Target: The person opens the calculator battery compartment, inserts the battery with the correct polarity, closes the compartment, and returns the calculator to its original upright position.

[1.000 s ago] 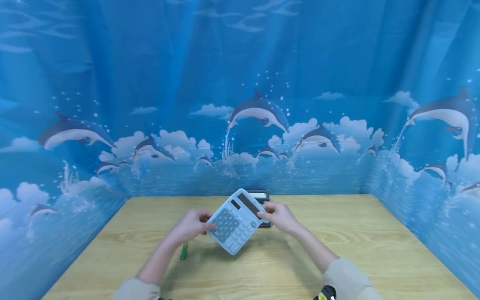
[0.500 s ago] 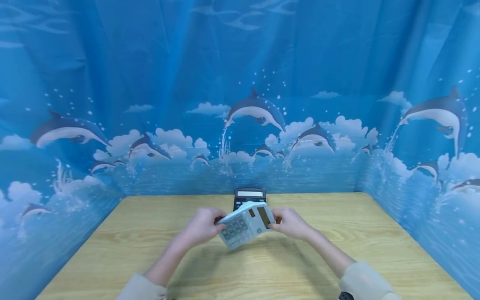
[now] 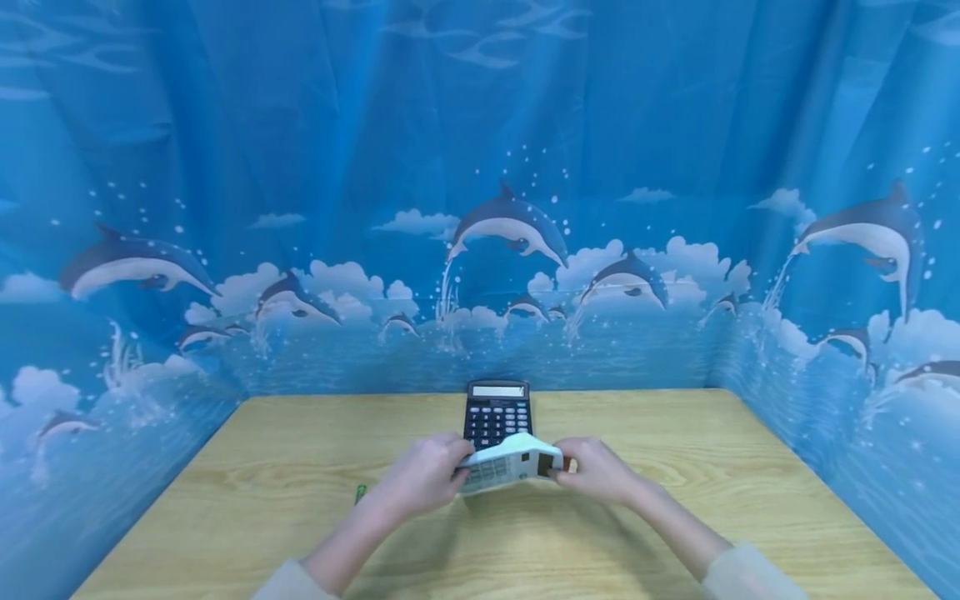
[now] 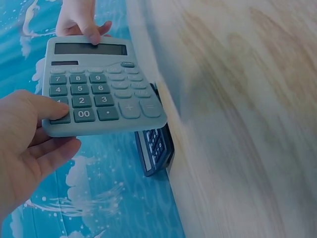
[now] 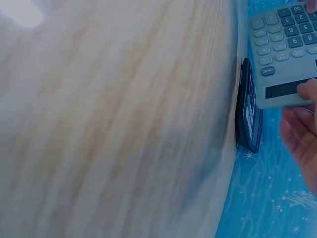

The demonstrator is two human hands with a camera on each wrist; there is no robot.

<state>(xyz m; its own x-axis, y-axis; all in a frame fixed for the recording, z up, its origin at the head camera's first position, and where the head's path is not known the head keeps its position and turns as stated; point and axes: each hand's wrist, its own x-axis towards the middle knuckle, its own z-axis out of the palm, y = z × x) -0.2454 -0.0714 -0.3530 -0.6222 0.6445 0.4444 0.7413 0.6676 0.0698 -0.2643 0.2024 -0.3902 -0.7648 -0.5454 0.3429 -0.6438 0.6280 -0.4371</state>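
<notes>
A light blue calculator [image 3: 498,469] is held above the table between both hands, its face tipped steeply so the head view sees it foreshortened. The left hand [image 3: 429,471] pinches its keypad end, and in the left wrist view that thumb [image 4: 49,107] lies over the lower-left keys with fingers beneath. At the display end the right hand [image 3: 596,471] grips it; in the right wrist view the thumb [image 5: 308,90] presses on the dark screen. Behind it, a black calculator [image 3: 498,412] stands on the table, partly covered by the light blue one.
A small green object [image 3: 361,493] lies on the wooden table [image 3: 315,442], partly hidden by the left forearm. A blue curtain with dolphins [image 3: 510,225] hangs along the table's back and sides.
Both hands have carried the light blue calculator a little right and tipped its face from facing the head camera to steeply slanted. More of the black calculator shows now.
</notes>
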